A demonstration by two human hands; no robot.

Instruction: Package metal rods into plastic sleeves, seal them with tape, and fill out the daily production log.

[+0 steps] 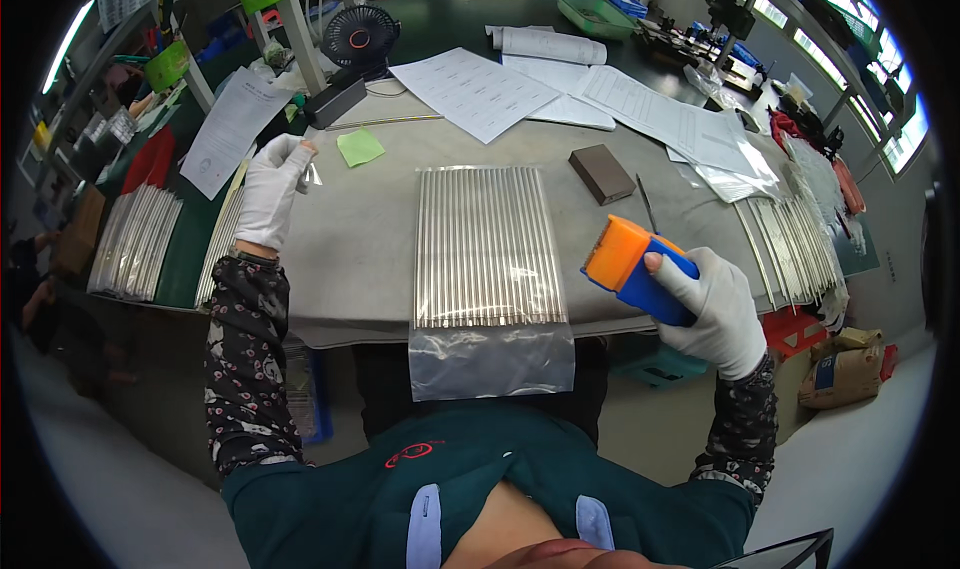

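Observation:
A clear plastic bag (491, 364) lies flat in front of me, its loose end hanging over the table's near edge. Inside it, thin silvery metal rods (488, 244) form a neat side-by-side row. My right hand (722, 314), white-gloved with a bare thumb tip, grips a blue-and-orange block-shaped handheld tool (640, 269) just right of the bag. The tool's orange end points up and left; its exact kind is unclear. On the left, my gloved left hand (272, 194) is closed in a pinch, with a small clear shiny strip (315, 175) at its fingertips.
A brown block (601, 174) and a thin dark pen-like tool (646, 203) lie right of the bag. Bagged rods (138, 239) stack at the left, more rods (785, 249) at the right. A green note (360, 148), papers (475, 94) and a fan (360, 39) sit farther back.

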